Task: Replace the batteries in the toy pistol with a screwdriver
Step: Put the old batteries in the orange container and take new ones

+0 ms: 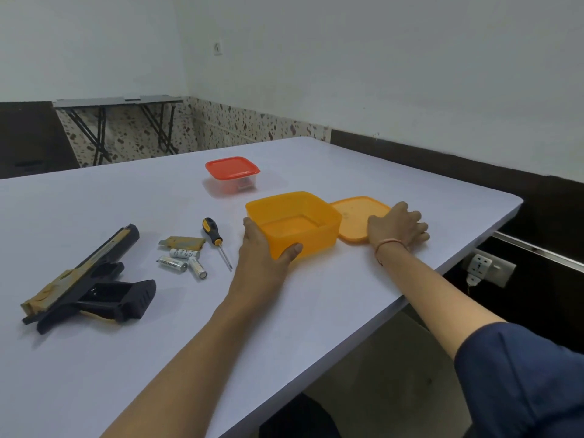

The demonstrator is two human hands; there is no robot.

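Left hand [268,245] grips the orange tub [294,222], right hand [398,226] rests loosely bent on its lid [350,216] — the toy pistol [91,279], lying well left, looks light, stiff plastic, probably best lifted by its barrel.

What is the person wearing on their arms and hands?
No gloves: the left hand and right hand are bare. A dark blue sleeve covers the right upper arm, and a pinkish thread band circles that wrist. The left arm shows no sleeve.
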